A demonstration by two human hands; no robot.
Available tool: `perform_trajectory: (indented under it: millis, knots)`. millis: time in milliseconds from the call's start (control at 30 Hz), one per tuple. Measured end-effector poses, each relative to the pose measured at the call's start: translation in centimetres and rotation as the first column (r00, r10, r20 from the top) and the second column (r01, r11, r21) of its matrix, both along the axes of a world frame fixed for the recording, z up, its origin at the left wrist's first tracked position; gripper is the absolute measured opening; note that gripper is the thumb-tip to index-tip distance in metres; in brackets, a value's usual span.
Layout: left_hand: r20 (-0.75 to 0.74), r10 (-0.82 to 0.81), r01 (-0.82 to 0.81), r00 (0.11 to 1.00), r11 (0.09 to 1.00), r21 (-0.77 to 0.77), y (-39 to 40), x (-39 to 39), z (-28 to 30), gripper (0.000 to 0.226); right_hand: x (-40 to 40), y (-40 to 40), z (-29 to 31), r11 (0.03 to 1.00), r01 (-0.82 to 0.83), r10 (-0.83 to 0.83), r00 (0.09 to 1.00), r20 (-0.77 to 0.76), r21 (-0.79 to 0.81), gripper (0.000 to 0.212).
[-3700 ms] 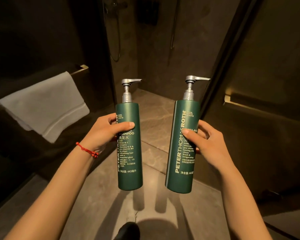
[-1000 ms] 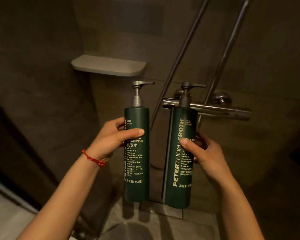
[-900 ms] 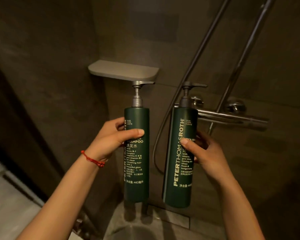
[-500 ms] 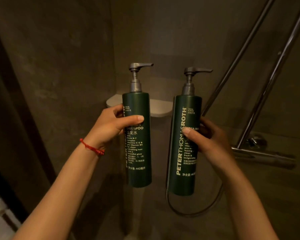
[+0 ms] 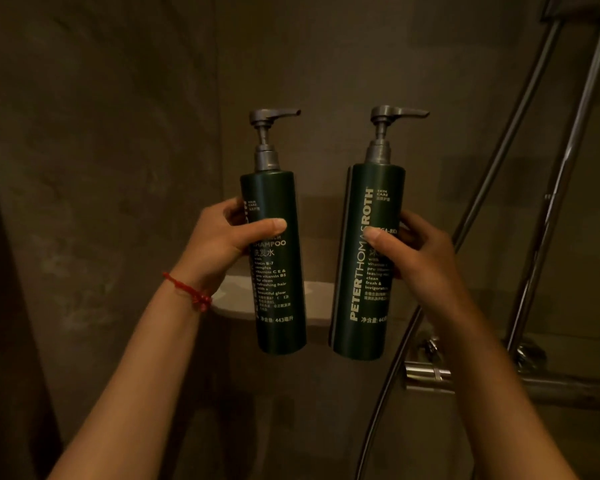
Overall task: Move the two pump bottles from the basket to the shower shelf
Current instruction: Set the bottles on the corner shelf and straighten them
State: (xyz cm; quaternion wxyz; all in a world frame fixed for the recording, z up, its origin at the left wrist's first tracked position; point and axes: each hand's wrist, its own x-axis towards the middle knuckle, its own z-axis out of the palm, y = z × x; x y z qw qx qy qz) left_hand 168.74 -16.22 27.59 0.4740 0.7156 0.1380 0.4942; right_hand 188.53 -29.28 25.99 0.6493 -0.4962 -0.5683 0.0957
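Note:
I hold two tall dark green pump bottles upright in front of me, each with a grey pump head. My left hand (image 5: pixel 222 244) grips the shampoo bottle (image 5: pixel 276 299) at its upper body. My right hand (image 5: pixel 416 254) grips the second bottle (image 5: pixel 368 216), printed with large white letters. Behind and between them a pale corner shower shelf (image 5: pixel 317 303) juts from the wall, mostly hidden by the bottles. Both bottle bases hang in the air at about the height of the shelf's front edge.
Dark stone-look walls meet in a corner behind the shelf. A chrome shower rail (image 5: pixel 565 174) and hose (image 5: pixel 478 188) slant up at the right. The chrome mixer valve (image 5: pixel 430 374) sits low right, just below the right bottle.
Both bottles have risen and come closer to the wall. The shelf, earlier above and then level with the bottle shoulders, now sits behind their lower halves. The mixer has slid lower right.

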Motion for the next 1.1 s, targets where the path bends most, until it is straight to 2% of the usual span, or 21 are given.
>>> perform_trajectory:
  millis: [100, 267, 433, 533, 767, 933, 1100]
  knots:
    - [0.024, -0.004, 0.004, 1.0, 1.0, 0.011, 1.7, 0.7, 1.1, 0.049, 0.6, 2.1, 1.3, 0.999, 0.011, -0.011, 1.0, 0.001, 0.04, 0.039]
    - [0.058, -0.008, 0.007, 0.998, 1.0, 0.005, 5.2, 1.8, 1.6, 0.035, 2.0, 5.7, 1.8, 0.998, -0.025, 0.025, 1.0, -0.002, 0.055, 0.049]
    - [0.034, -0.003, 0.005, 0.999, 0.997, -0.076, 8.2, 3.3, 0.5, 0.047, 3.3, 8.8, 1.2, 0.997, -0.069, 0.07, 0.997, -0.015, 0.041, 0.039]
    - [0.024, -0.001, 0.004, 1.0, 0.994, -0.105, 9.3, 4.0, -0.3, 0.052, 3.8, 10.4, 0.4, 0.994, -0.094, 0.096, 0.995, -0.038, 0.047, 0.041]
    - [0.003, -0.05, 0.05, 0.999, 0.993, -0.103, 10.5, 4.4, -1.2, 0.049, 4.2, 13.0, -1.6, 0.988, -0.153, 0.153, 0.988, -0.011, 0.035, 0.053]
    - [-0.01, -0.104, 0.103, 0.995, 0.992, -0.068, 11.1, 4.5, -1.5, 0.05, 4.5, 13.4, -2.4, 0.986, -0.163, 0.164, 0.987, -0.007, 0.032, 0.054]
    - [0.019, -0.093, 0.094, 0.995, 0.995, -0.039, 11.5, 4.8, -2.3, 0.062, 4.5, 13.2, -2.9, 0.985, -0.17, 0.17, 0.985, -0.017, 0.013, 0.057]
